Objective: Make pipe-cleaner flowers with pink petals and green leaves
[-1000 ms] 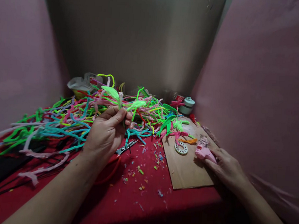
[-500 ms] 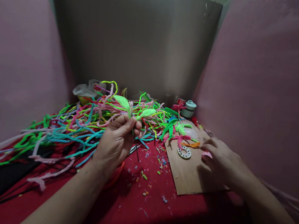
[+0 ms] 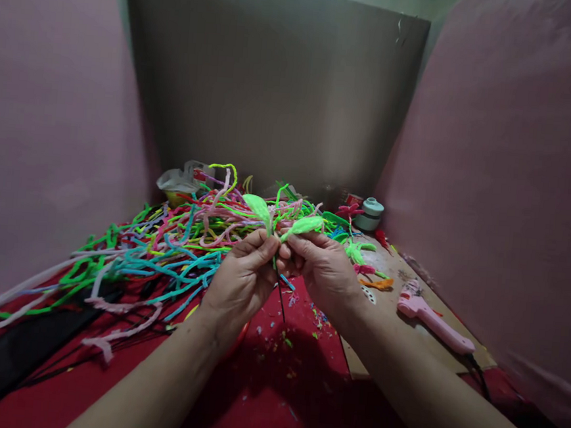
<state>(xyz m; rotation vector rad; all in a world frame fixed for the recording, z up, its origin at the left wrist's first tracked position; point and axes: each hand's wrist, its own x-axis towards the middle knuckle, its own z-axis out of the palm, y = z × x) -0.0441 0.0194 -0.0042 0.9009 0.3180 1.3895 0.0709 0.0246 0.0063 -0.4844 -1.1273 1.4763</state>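
Note:
My left hand [image 3: 243, 277] is closed in a pinch around a thin dark stem [image 3: 281, 299], whose lower end sticks out below the fingers. A bright green fuzzy leaf [image 3: 258, 208] rises from the top of the stem on the left. On the other side, a second green leaf [image 3: 307, 225] slants up to the right. My right hand [image 3: 328, 270] pinches this leaf near its base, its fingertips almost meeting those of my left hand. The join between leaf and stem is mostly hidden by the fingers.
A heap of coloured pipe cleaners [image 3: 178, 258] spreads across the left and back. On the brown board [image 3: 358, 358] at right lie a pink glue gun [image 3: 435, 323] and a white ring with holes [image 3: 369, 294]. A pale blue jar [image 3: 368, 214] stands behind. Fluff scraps dot the red cloth [image 3: 271, 397].
My right hand has left the pink glue gun on the board and moved left to the green leaf, which it now pinches. My left hand still holds the stem.

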